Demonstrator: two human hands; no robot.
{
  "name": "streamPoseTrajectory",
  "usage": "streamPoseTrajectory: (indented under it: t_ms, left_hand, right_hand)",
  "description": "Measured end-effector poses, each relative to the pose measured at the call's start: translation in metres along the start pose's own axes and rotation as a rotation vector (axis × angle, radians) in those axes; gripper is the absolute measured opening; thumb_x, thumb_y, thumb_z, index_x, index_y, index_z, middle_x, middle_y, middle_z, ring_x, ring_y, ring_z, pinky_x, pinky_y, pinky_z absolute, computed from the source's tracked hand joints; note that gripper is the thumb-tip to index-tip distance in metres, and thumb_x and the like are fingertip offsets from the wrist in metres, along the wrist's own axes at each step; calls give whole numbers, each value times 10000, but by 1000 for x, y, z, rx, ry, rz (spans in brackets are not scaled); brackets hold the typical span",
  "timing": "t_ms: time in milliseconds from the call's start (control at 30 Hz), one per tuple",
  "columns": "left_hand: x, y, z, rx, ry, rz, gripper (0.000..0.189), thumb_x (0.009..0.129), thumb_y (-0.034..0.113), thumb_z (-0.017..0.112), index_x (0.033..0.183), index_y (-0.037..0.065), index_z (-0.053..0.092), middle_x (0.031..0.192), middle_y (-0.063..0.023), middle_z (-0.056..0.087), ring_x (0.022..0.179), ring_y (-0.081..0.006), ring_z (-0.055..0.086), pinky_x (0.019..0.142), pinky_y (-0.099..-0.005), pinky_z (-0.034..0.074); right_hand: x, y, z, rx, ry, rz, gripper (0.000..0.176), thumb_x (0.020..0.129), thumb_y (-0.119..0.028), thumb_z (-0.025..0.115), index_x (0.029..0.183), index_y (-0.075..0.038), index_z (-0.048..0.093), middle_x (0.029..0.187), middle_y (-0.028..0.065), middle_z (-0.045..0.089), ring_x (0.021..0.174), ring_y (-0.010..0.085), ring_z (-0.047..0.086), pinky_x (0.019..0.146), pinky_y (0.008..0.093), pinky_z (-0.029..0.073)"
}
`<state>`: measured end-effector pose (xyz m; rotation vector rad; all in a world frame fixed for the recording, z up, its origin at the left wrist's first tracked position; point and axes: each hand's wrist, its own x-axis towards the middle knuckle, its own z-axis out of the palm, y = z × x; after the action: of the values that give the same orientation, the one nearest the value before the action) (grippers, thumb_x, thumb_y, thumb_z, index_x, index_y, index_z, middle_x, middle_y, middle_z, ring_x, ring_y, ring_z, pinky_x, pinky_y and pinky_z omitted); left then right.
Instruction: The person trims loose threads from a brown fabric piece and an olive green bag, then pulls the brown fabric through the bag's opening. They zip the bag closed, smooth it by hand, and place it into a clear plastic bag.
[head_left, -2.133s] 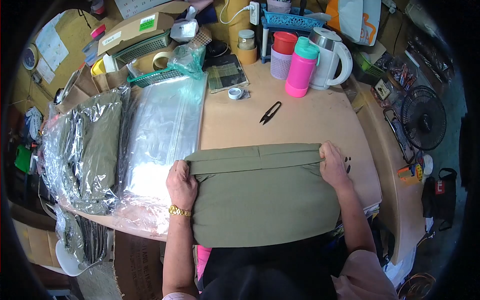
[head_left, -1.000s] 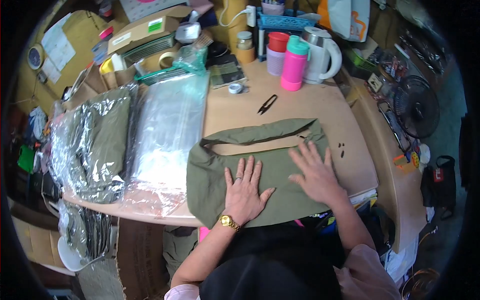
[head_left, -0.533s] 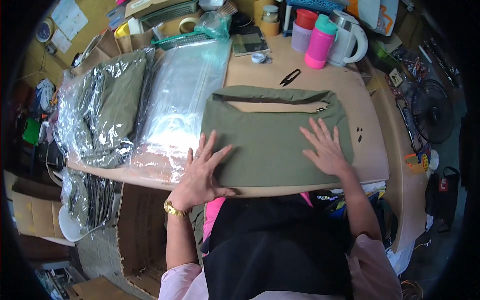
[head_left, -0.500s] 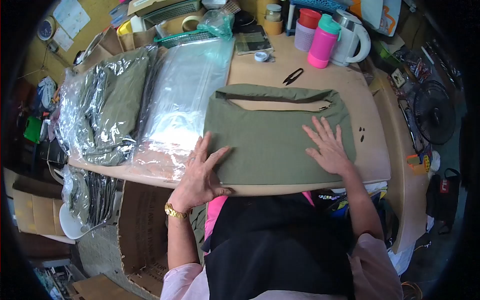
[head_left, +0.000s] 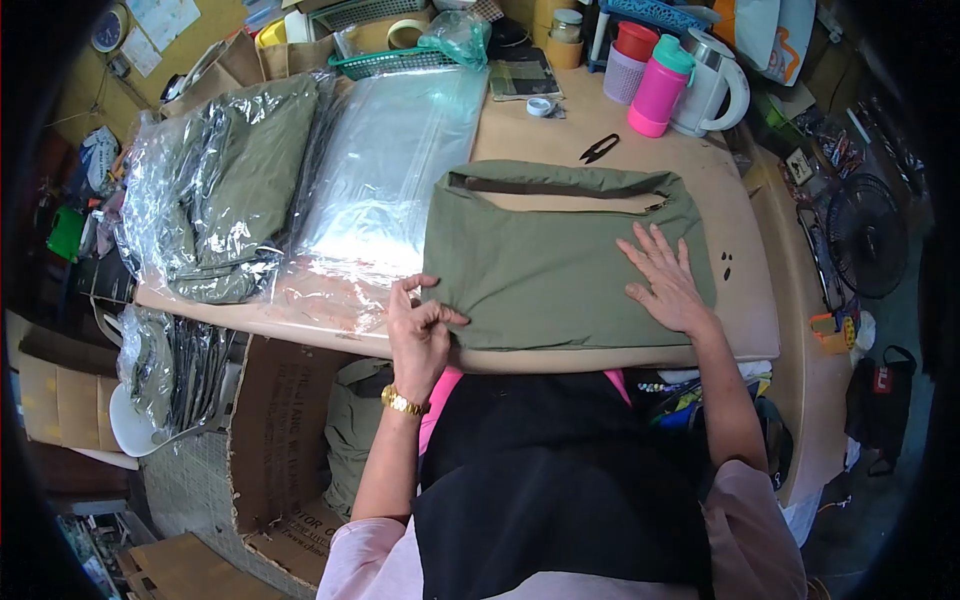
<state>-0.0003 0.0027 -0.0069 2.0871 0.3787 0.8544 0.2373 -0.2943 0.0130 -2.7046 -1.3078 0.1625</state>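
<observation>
An olive green shoulder bag lies flat on the table, its strap looped at the far side and a zipper along the opening. My left hand is at the bag's near left corner, fingers bent around the edge and closed on the fabric; small creases run from there. Spread flat on the right part of the bag is my right hand, open, with fingers pointing away from me.
Clear plastic bags lie left of the shoulder bag, beside a pile of plastic-wrapped green bags. Thread snips, a pink bottle and a kettle stand or lie farther back. Below the table is a cardboard box.
My left hand has gone from spread fingers to closed on the bag's left edge, and creases have appeared there. My right hand stays flat on the bag. The view has shifted slightly.
</observation>
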Motion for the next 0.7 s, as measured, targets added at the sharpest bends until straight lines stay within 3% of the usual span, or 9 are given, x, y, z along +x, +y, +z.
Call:
streamPoseTrajectory:
  t_ms: [67, 133, 200, 267, 333, 400, 467, 600, 700]
  left_hand:
    - [-3, 9, -18, 235, -120, -40, 273, 610, -140, 576, 697, 56, 745, 1101, -134, 614, 986, -265, 615, 748, -332, 503]
    - [1, -2, -58, 334, -42, -319, 196, 632, -112, 611, 648, 53, 714, 1005, -108, 641, 869, -261, 628, 698, -353, 496]
    - [8, -1, -87, 611, 136, 35, 184, 647, -102, 612, 695, 45, 710, 950, -113, 651, 844, -258, 628, 687, -368, 493]
    - [26, 49, -72, 462, 7, -27, 232, 775, -137, 577, 874, 16, 720, 978, -132, 635, 966, -289, 644, 784, -392, 509]
    - [31, 62, -30, 314, -115, 159, 366, 825, -130, 557, 1127, 39, 676, 1150, -184, 651, 1072, -354, 638, 879, -406, 520]
    - [32, 65, 29, 378, -284, 311, 456, 908, 142, 668, 1341, 60, 554, 1429, -206, 501, 1346, -407, 461, 1105, -516, 375]
    - [27, 69, 73, 557, -460, 291, 672, 945, 471, 579, 1485, 101, 426, 1577, -185, 321, 1472, -390, 271, 1160, -652, 187]
    - [4, 61, 96, 673, -533, 290, 701, 956, 559, 491, 1514, 144, 399, 1586, -171, 315, 1475, -387, 264, 1133, -709, 158]
    - [-2, 69, 89, 667, -558, 270, 697, 961, 561, 477, 1523, 158, 389, 1591, -169, 307, 1474, -393, 262, 1126, -719, 157]
  right_hand:
    - [0, 1, 2, -40, 24, -10, 699, 949, -559, 523, 1552, -252, 348, 1658, 108, 170, 1525, 345, 135, 1196, 637, 56]
    - [-2, 0, 0, -48, 26, 7, 714, 937, -547, 553, 1552, -249, 348, 1656, 110, 171, 1524, 347, 134, 1192, 644, 66]
    - [-2, -2, -2, -51, 29, 18, 731, 924, -536, 583, 1552, -245, 348, 1655, 113, 173, 1524, 349, 133, 1188, 650, 75]
    - [-3, -7, -11, -37, -15, -1, 755, 905, -534, 612, 1546, -225, 361, 1638, 129, 226, 1511, 359, 182, 1199, 623, 104]
    - [4, -18, -45, -32, -156, 6, 743, 887, -497, 650, 1520, -200, 396, 1598, 145, 300, 1478, 368, 251, 1188, 610, 152]
    - [29, -29, -63, -30, -290, 14, 731, 870, -459, 687, 1493, -175, 432, 1558, 161, 373, 1445, 378, 320, 1176, 597, 200]
    - [65, -53, -70, 173, 5, -64, 610, 792, -284, 774, 1341, -119, 564, 1382, 159, 543, 1271, 364, 504, 1078, 504, 356]
    - [146, -113, -33, -12, 676, -412, 525, 708, -169, 807, 1192, -103, 615, 1205, 125, 616, 1163, 327, 556, 1004, 470, 405]
    - [220, -116, -13, 54, 467, -474, 444, 734, -144, 781, 1156, -143, 642, 1033, 99, 698, 1101, 284, 621, 985, 456, 388]
